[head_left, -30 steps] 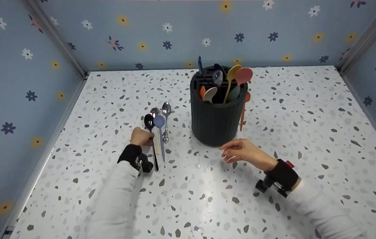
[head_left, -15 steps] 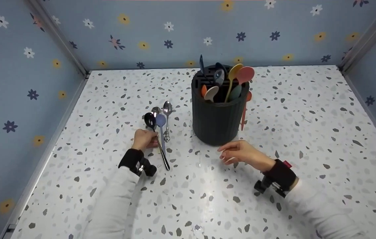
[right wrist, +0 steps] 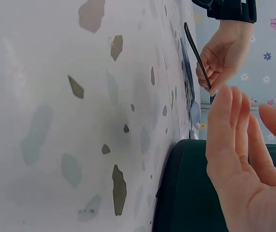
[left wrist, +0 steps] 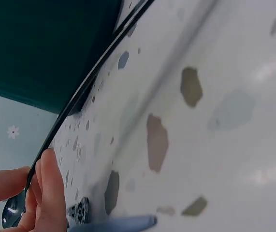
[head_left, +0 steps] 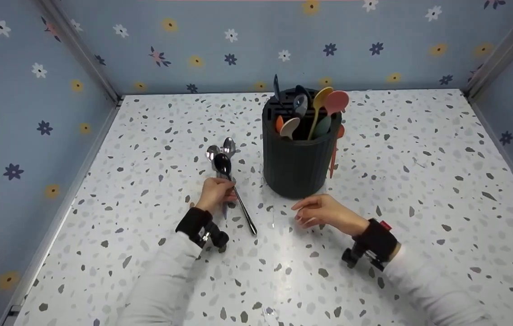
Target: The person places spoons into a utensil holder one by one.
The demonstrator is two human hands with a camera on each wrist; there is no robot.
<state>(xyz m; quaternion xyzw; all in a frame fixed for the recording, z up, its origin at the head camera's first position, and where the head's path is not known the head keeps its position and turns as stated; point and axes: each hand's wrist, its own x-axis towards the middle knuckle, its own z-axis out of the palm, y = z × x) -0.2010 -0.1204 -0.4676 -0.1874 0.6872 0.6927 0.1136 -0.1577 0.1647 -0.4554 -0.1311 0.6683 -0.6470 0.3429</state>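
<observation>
My left hand (head_left: 216, 192) pinches a black spoon (head_left: 235, 192) by its handle, lifted off the table, bowl end up and away from me. In the left wrist view the thin black handle (left wrist: 87, 84) runs past my fingertips (left wrist: 46, 188). Two silver spoons (head_left: 228, 146) and a blue spoon (left wrist: 118, 224) lie on the table beside that hand. A dark ribbed utensil holder (head_left: 296, 160) with several coloured spoons stands just right of it. My right hand (head_left: 322, 212) hovers relaxed in front of the holder, fingers straight, holding nothing (right wrist: 246, 159).
The speckled white tabletop (head_left: 419, 181) is walled on three sides by blue flowered panels (head_left: 21, 113). An orange-red spoon (head_left: 334, 154) leans against the holder's right side.
My left hand has lifted the black spoon out of the row and carried it right, toward the holder, its handle swinging out to the lower right. The right hand shifted slightly left.
</observation>
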